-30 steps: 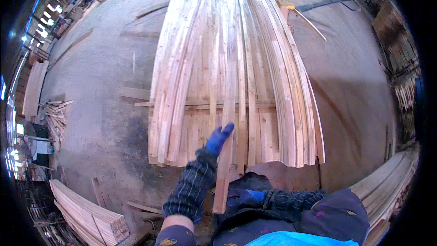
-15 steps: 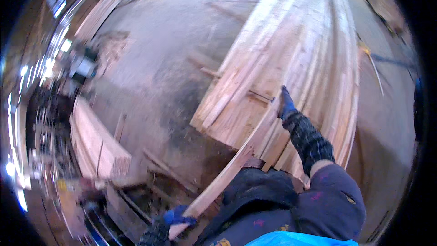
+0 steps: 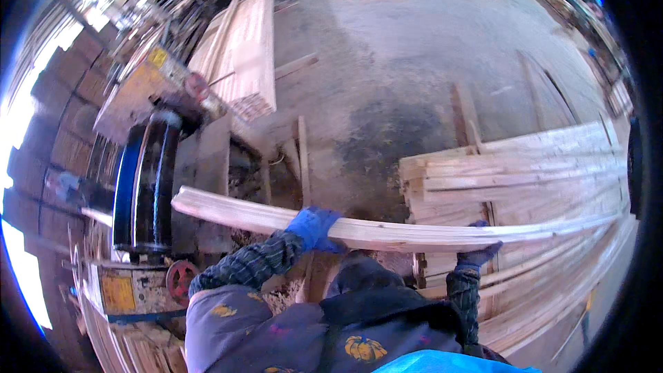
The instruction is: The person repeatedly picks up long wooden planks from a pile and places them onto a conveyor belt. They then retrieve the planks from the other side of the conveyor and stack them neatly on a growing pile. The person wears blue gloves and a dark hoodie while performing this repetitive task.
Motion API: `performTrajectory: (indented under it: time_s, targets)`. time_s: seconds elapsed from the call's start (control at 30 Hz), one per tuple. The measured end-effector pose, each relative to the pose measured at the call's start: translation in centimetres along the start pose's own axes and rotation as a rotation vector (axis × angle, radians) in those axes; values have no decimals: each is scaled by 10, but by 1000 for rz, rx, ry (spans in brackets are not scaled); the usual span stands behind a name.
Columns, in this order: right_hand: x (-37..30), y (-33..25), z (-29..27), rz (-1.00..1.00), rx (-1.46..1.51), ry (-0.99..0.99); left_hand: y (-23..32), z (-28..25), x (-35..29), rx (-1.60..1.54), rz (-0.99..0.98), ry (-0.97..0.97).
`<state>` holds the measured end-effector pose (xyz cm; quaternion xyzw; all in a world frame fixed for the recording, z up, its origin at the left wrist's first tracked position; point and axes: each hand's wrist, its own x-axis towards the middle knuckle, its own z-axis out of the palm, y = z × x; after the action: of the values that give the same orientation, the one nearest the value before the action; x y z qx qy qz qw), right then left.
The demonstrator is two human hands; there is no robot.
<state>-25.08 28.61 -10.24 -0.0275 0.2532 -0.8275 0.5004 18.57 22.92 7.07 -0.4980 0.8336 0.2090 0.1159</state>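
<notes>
Since the earlier frame, one long plank has been swung off the plank stack and is carried level toward the black saw machine, grasped by the left hand mid-length and the right hand underneath.

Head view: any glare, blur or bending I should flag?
Head view: blown-out glare along the left rim; black fisheye vignette in the corners. The plank held by the left hand and right hand bows, as do the stacked boards, from lens distortion. Centre fairly sharp; the machine and edges look soft.
</notes>
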Motion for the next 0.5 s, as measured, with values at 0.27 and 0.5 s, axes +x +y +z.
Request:
performTrajectory:
  time_s: [0.27,0.5]
  targets:
    - [32,63,89,-22,86,-432,-118,-4,6,56,44,286]
    - [24,61,220,-71,5,-43,-258,8,-68,-41,-32,444]
